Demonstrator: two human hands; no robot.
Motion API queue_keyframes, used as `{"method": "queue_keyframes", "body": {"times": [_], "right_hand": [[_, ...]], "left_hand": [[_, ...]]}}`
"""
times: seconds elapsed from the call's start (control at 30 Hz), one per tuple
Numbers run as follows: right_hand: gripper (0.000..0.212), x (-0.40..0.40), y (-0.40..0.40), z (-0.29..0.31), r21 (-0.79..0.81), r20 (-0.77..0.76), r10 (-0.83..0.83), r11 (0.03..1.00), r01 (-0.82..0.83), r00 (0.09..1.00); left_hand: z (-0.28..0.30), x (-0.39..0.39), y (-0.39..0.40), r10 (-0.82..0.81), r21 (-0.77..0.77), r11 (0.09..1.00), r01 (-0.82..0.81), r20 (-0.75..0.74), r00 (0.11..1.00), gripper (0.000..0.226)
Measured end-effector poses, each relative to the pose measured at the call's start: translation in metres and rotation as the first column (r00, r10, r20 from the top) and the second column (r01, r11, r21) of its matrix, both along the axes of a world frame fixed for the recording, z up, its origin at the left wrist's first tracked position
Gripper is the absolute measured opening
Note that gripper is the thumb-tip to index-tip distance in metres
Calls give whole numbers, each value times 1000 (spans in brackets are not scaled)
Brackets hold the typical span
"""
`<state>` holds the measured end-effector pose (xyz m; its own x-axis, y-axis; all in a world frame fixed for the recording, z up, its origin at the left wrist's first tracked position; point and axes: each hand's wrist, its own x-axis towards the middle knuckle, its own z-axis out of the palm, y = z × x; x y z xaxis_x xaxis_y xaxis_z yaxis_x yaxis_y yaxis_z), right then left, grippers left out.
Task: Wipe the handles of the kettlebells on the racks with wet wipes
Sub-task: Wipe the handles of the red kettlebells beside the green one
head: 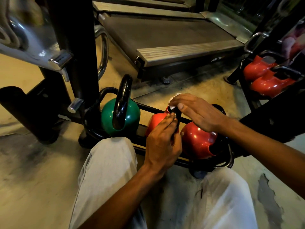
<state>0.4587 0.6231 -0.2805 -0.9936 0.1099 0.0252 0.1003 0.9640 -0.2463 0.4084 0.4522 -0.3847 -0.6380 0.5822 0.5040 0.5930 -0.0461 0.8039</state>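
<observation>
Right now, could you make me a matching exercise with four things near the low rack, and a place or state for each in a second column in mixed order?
Things:
1. green kettlebell
2. wet wipe
3. left hand
4. treadmill

Places or states:
A. stands on the floor behind the rack
B. at the left end of the low rack, black handle upright
C. white, under the fingers of the right hand
D. grips the black handle of a red kettlebell

Pairs: 1-B, 2-C, 3-D, 4-A
</observation>
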Motion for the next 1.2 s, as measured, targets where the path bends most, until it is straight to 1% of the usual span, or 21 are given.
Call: {"method": "queue_keyframes", "body": {"times": [0.1,0.2,0.23,0.3,0.37,0.43,0.47,0.5,0.57,0.63,0.73,0.77,0.87,0.9,0.93,1.0,1.03,1.07,1.13,1.17,1.2], "right_hand": [[51,13,-7,-10,1,-2,36,999,-36,999],[50,24,-13,-16,-33,-34,2,999,-3,999],[54,28,-17,-18,-6,-14,-2,1000,2,1000],[62,34,-26,-22,77,46,46,996,-50,998],[60,35,-29,-23,112,39,99,988,-103,994],[54,35,-31,-20,82,-40,61,995,-58,997],[53,34,-34,-18,74,-56,28,997,-24,998],[54,33,-38,-18,89,-44,21,996,-17,999],[56,35,-43,-22,176,11,110,978,-110,994],[59,39,-41,-27,225,39,195,954,-199,980],[63,46,-37,-36,257,-13,182,951,-172,983],[65,49,-39,-42,291,-18,197,939,-183,980],[66,59,-46,-58,405,-39,324,870,-281,945],[66,61,-45,-60,402,-78,321,876,-264,944],[67,63,-44,-62,371,-128,280,903,-216,951],[70,66,-45,-67,251,-217,154,963,-97,964],[70,69,-48,-72,214,-242,126,974,-74,962],[69,72,-50,-79,222,-248,142,971,-86,958],[65,80,-50,-88,305,-228,231,940,-156,946],[64,82,-48,-90,321,-228,246,932,-166,942],[64,82,-48,-91,310,-240,226,939,-147,944]], "left_hand": [[1,-4,-1,28,27,999,-28,27,999,47],[7,-6,-5,51,87,995,-58,73,996,44],[10,-8,-7,48,115,992,-59,90,995,44],[17,-16,-9,29,163,985,-51,138,990,42],[22,-28,-8,-54,215,976,14,183,982,41],[23,-39,-2,-170,288,952,106,206,964,38],[24,-43,2,-219,324,936,139,224,950,38],[24,-48,7,-252,348,924,158,245,936,39],[24,-60,19,-280,348,920,179,269,921,44],[18,-73,32,-283,282,935,215,226,932,51],[3,-84,42,-323,190,936,298,118,939,58],[0,-86,43,-346,170,930,327,100,933,59],[-3,-89,42,-395,107,915,390,37,918,62],[-2,-87,41,-411,98,909,406,33,911,61],[-1,-84,40,-431,100,899,426,34,902,59],[0,-77,39,-467,101,880,465,1,884,56],[0,-73,39,-477,92,874,478,-33,878,56],[-1,-71,40,-483,82,870,486,-63,874,56],[-2,-68,40,-484,77,868,491,-97,870,54],[-2,-68,41,-480,78,869,489,-104,871,52],[-2,-68,41,-477,80,871,486,-106,872,52]]}}
